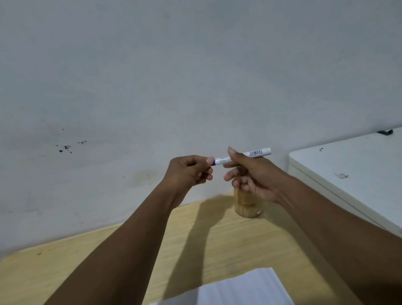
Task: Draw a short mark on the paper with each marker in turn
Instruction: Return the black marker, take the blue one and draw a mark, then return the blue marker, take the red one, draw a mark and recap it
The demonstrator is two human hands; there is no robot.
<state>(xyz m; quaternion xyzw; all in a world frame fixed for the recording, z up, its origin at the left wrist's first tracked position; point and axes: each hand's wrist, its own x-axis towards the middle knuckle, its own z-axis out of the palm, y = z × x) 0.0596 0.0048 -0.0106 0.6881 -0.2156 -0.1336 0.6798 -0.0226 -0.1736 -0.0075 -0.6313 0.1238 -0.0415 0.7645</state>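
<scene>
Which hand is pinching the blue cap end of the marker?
The left hand: its fingertips pinch the marker at the blue end, while the right hand grips the white barrel mid-length.

The marker (243,156) cap end is concealed inside the left hand (187,172). The right hand (252,177) covers the barrel's middle and the jar (247,205) top. The paper (230,296) is cut by the bottom edge. Label print is illegible.
</scene>
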